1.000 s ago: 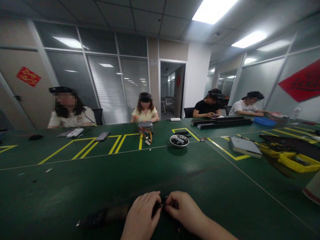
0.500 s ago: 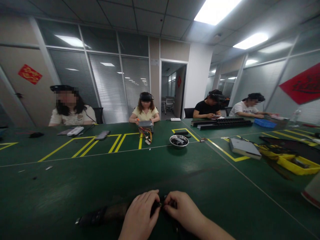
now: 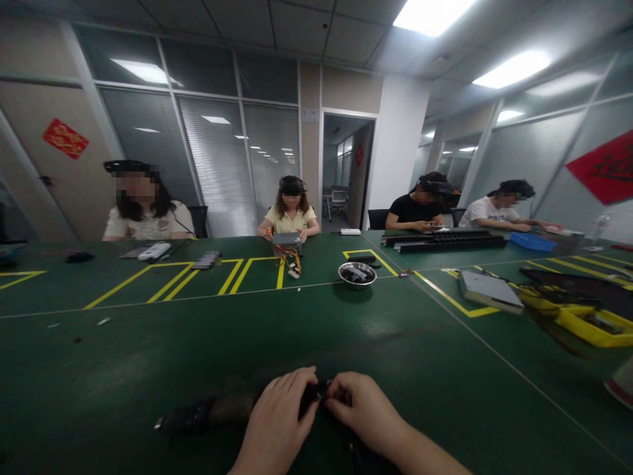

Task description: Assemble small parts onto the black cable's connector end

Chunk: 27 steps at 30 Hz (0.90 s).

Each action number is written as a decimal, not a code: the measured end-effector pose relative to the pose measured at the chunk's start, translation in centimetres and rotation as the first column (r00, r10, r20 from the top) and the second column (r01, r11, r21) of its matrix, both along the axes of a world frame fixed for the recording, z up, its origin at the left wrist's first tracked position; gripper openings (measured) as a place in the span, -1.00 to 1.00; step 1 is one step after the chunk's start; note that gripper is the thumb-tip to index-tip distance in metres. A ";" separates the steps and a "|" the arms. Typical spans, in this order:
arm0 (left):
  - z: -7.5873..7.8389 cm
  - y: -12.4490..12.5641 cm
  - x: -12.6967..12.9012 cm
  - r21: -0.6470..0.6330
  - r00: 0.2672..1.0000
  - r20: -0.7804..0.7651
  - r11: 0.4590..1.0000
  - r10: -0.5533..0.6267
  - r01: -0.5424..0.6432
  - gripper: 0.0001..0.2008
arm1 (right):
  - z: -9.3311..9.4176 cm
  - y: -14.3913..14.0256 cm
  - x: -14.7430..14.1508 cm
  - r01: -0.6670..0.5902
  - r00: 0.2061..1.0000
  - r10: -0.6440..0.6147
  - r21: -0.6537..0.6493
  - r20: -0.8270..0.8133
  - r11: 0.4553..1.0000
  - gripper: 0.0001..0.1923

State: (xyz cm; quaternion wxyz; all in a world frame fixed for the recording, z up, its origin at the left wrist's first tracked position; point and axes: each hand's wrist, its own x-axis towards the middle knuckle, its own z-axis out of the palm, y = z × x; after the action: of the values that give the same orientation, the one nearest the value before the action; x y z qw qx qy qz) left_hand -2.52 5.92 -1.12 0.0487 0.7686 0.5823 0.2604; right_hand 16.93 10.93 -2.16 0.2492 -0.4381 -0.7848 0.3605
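Note:
A long, dark, rounded object (image 3: 190, 419) with a shiny metal tip at its left end lies on the green table (image 3: 148, 356); its kind I cannot make out. My left hand (image 3: 277, 422) is closed around its right part, which the fingers hide. Thumb and fingertips press near a small shiny bit between the two hands. My right hand (image 3: 363, 409) is closed in a pinch at that same spot, its fingertips almost touching the left ones. What it pinches is too small and dark to name. Something dark also shows below the right wrist.
Beyond my hands stands a metal bowl (image 3: 357, 274) of dark parts. Farther right are a grey flat box (image 3: 489, 290), a yellow tray (image 3: 596, 330) and a blue tray (image 3: 533, 242). Several people sit across the table, one handling a grey box with coloured wires (image 3: 289, 254).
The whole view has shifted a little as my head moved. My hands keep nearly the same grip, with the right fingertips still pinched close to the left ones.

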 end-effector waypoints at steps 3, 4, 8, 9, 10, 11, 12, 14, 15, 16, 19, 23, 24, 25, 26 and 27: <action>0.1 0.0 0.0 -0.025 1.000 -0.019 0.999 -0.023 0.022 -0.83 | 0.1 -0.1 0.0 -0.006 1.000 0.006 -0.003 0.011 1.000 -0.92; 0.2 0.0 0.0 -0.031 0.999 -0.030 0.999 -0.034 0.033 -0.85 | 0.1 -0.1 0.0 -0.005 1.000 0.005 -0.003 0.015 1.000 -0.92; 0.5 -0.1 0.1 -0.038 0.997 -0.050 0.998 -0.051 0.049 -0.82 | 0.2 -0.1 0.0 0.003 1.000 -0.003 -0.001 0.025 1.000 -0.92; 0.5 -0.1 0.0 -0.037 0.997 -0.049 0.998 -0.053 0.052 -0.81 | 0.2 -0.1 0.0 0.004 1.000 -0.004 -0.002 0.024 1.000 -0.93; 0.4 -0.1 0.0 -0.036 0.997 -0.046 0.998 -0.056 0.055 -0.81 | 0.2 0.0 0.0 0.004 1.000 -0.004 -0.003 0.021 1.000 -0.93; 0.4 -0.1 0.0 -0.030 0.998 -0.038 0.998 -0.055 0.054 -0.81 | 0.1 0.0 0.0 0.002 1.000 -0.002 -0.006 0.016 1.000 -0.93; 0.3 -0.1 0.0 -0.024 0.998 -0.028 0.999 -0.049 0.049 -0.81 | 0.1 0.0 0.0 -0.001 1.000 0.001 -0.011 0.012 1.000 -0.93; 0.2 -0.1 0.0 -0.015 0.999 -0.011 0.999 -0.032 0.031 -0.81 | 0.0 0.1 0.0 -0.008 1.000 0.008 -0.016 0.000 1.000 -0.93; 0.1 -0.1 0.0 -0.014 1.000 -0.009 1.000 -0.027 0.027 -0.81 | 0.0 0.1 0.0 -0.010 1.000 0.010 -0.017 -0.004 1.000 -0.93; 0.1 -0.1 0.0 -0.015 1.000 -0.013 0.999 -0.028 0.028 -0.82 | -0.1 0.1 0.1 -0.011 1.000 0.011 -0.016 -0.004 1.000 -0.94; 0.2 0.0 0.0 -0.028 0.998 -0.040 0.998 -0.051 0.050 -0.82 | -0.2 0.1 0.0 -0.005 1.000 0.005 -0.007 -0.002 1.000 -0.95; 0.6 0.0 -0.1 -0.043 0.997 -0.059 0.997 -0.059 0.057 -0.78 | -0.2 0.1 -0.1 -0.001 1.000 0.001 -0.005 -0.007 1.000 -0.96; 0.7 -0.1 0.0 -0.044 0.996 -0.060 0.997 -0.061 0.058 -0.78 | -0.2 0.1 -0.1 -0.002 1.000 0.002 -0.009 -0.005 1.000 -0.95; 0.8 -0.1 0.0 -0.045 0.996 -0.061 0.997 -0.064 0.061 -0.78 | -0.2 0.1 -0.1 -0.003 1.000 0.003 -0.014 -0.004 1.000 -0.94; 0.8 -0.1 0.0 -0.045 0.996 -0.059 0.997 -0.065 0.063 -0.80 | -0.1 0.1 -0.1 -0.004 1.000 0.004 -0.020 -0.003 1.000 -0.94; 0.8 -0.1 0.0 -0.043 0.996 -0.057 0.997 -0.067 0.064 -0.81 | -0.1 0.1 -0.1 -0.006 1.000 0.006 -0.022 -0.004 1.000 -0.93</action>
State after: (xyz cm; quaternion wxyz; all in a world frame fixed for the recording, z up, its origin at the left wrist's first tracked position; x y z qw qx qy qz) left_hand -2.53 5.80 -0.27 0.0558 0.7933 0.5632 0.2242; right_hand 16.79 10.99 -2.26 0.2449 -0.4379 -0.7815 0.3708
